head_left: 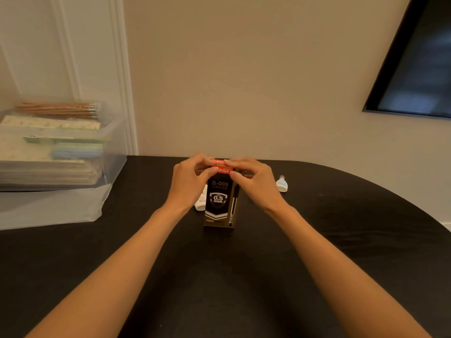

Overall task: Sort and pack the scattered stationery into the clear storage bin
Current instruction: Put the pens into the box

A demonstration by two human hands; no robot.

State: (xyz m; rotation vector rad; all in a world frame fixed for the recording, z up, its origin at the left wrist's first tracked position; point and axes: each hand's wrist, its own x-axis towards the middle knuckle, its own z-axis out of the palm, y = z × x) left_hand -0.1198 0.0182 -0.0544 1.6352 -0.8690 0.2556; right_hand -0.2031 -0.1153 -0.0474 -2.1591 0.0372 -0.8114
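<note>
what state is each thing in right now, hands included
pen box: upright on the table, red top pinched by both hands
left hand: fingers curled, pinching the box top
right hand: fingers curled, pinching the box top
clear storage bin: open top, partly filled
pencils: lying flat on top in the bin
white bottle: on the table, untouched
white tube: half hidden behind the left hand

The frame edge is cutting off the blurred clear plastic bin (114,162); the left hand (190,181) and black pen box (219,198) are hiding part of a white tube (200,205).
</note>
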